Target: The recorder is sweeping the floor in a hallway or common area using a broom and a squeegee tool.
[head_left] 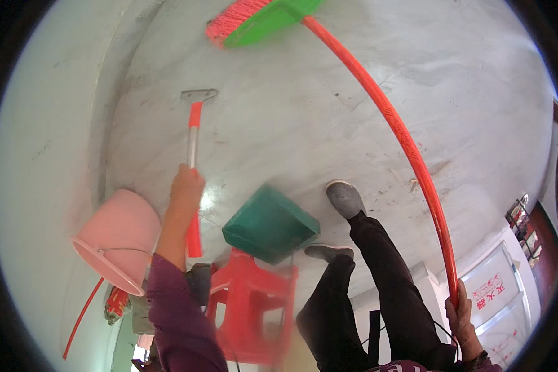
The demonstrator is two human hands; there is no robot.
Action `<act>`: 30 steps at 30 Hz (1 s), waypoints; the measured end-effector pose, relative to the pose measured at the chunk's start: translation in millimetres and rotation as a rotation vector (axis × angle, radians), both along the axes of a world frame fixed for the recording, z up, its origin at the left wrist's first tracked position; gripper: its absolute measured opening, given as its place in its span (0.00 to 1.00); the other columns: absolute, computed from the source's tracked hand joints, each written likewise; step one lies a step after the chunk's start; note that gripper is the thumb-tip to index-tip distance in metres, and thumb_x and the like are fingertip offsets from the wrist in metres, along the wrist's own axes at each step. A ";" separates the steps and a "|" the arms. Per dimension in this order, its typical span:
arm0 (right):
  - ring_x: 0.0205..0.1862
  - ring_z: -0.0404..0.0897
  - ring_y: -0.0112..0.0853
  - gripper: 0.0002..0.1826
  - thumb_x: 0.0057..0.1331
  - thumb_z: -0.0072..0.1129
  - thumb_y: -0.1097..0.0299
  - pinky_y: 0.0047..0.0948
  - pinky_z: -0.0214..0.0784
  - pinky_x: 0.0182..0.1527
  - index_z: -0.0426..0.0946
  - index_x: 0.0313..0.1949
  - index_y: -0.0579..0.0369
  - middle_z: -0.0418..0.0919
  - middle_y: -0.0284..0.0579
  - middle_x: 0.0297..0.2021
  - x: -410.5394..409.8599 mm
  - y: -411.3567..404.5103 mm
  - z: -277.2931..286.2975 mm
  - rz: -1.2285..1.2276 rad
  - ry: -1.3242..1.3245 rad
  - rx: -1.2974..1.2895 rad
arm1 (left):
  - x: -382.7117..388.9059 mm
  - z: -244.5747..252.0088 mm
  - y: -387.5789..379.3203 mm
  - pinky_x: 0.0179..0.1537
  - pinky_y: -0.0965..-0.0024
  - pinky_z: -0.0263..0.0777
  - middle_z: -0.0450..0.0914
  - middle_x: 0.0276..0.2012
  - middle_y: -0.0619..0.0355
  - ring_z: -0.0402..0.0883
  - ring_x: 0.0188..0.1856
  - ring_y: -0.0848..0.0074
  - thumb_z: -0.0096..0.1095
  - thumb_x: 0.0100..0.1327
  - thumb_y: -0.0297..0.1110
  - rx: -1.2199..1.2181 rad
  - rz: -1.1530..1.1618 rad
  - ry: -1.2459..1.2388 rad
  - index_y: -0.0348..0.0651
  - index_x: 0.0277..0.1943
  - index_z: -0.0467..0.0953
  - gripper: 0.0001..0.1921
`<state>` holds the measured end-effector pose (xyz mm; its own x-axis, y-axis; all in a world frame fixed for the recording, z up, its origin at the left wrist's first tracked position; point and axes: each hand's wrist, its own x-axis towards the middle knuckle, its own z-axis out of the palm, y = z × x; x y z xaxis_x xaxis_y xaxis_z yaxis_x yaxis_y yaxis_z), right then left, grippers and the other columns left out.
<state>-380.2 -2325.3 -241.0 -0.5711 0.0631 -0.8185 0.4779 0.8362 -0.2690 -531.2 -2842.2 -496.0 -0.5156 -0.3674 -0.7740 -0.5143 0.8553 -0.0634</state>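
Note:
My left hand (186, 189) grips a scraper (193, 144) with a red and silver handle. Its metal blade points away from me, over or on the pale floor; I cannot tell whether it touches. At the lower right, my right hand (460, 314) is closed around the red handle of a broom (390, 116). The broom head (260, 23), green with pink bristles, lies at the top of the view and is partly cut off. Between my left hand and my feet sits a dark green dustpan (272, 225).
A pink bucket (121, 237) stands by the left wall, with a red stick (83, 318) near it. A red plastic stool (249, 311) is behind the dustpan. Dirt specks (414, 183) mark the floor beside the broom handle. A white cabinet (493, 288) bearing red writing is at right.

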 end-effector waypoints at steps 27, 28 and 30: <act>0.25 0.70 0.37 0.31 0.47 0.36 0.82 0.26 0.60 0.28 0.48 0.55 0.57 0.69 0.56 0.29 -19.6 -1.8 17.9 0.128 0.099 -0.069 | 99.9 22.7 203.7 0.30 0.58 0.65 0.72 0.25 0.45 0.72 0.30 0.55 0.44 0.53 0.37 0.364 0.379 0.128 0.39 0.32 0.64 0.10; 0.31 0.70 0.37 0.28 0.49 0.35 0.81 0.25 0.60 0.34 0.49 0.54 0.59 0.68 0.58 0.33 -31.2 -11.1 20.5 0.034 -0.081 -0.020 | 118.7 37.5 207.0 0.30 0.60 0.65 0.72 0.25 0.46 0.72 0.30 0.56 0.45 0.52 0.37 0.381 0.527 0.143 0.38 0.31 0.64 0.10; 0.34 0.70 0.38 0.27 0.51 0.35 0.81 0.24 0.59 0.36 0.49 0.54 0.59 0.67 0.59 0.35 -53.7 -35.5 10.6 0.123 0.027 -0.107 | 145.3 78.8 211.8 0.25 0.59 0.67 0.70 0.21 0.42 0.73 0.22 0.55 0.46 0.50 0.35 0.476 0.685 0.264 0.35 0.31 0.60 0.12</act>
